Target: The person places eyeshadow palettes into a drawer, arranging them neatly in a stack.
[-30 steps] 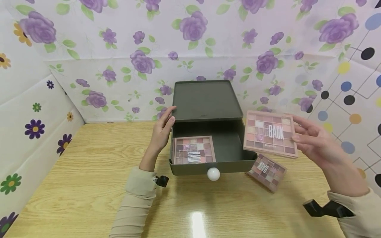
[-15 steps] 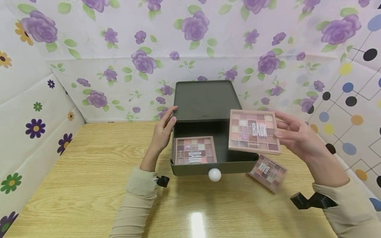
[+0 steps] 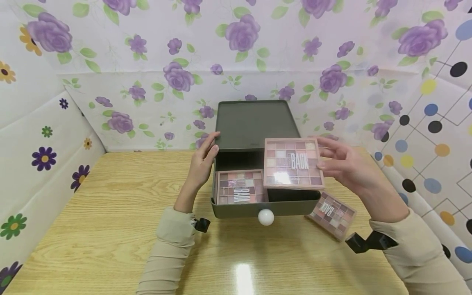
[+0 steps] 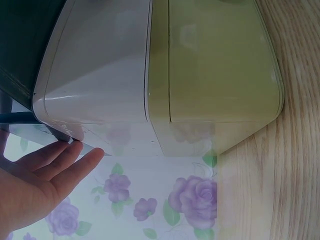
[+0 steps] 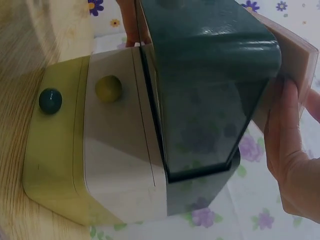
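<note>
Apparently partway along, the work spreads over a wood-grain table (image 3: 110,225) bearing a three-tier cabinet (image 3: 252,123), whose pale middle drawer (image 5: 120,145) and yellow bottom drawer (image 5: 55,145) look closed. The dark green top drawer (image 3: 236,210) stands pulled out, so opening it seems done; placing looks unfinished, with one palette inside, one in mid-air and one outside. The left hand (image 3: 200,162) rests against the cabinet's left side, fingers extended, gripping nothing that shows. The right hand (image 3: 344,164) pinches the held palette (image 3: 291,168) by its right edge, thumb in front. That palette hangs tilted over the right part of the top drawer, not yet set down. The stored palette (image 3: 239,186) lies in the drawer's left part, near the left hand; whether another sits beneath it cannot be told. The loose palette (image 3: 333,215) lies on the table beside the drawer's front right corner, apart from both hands and apparently left to deal with. Smallest is the white knob (image 3: 266,217) on the drawer front.
</note>
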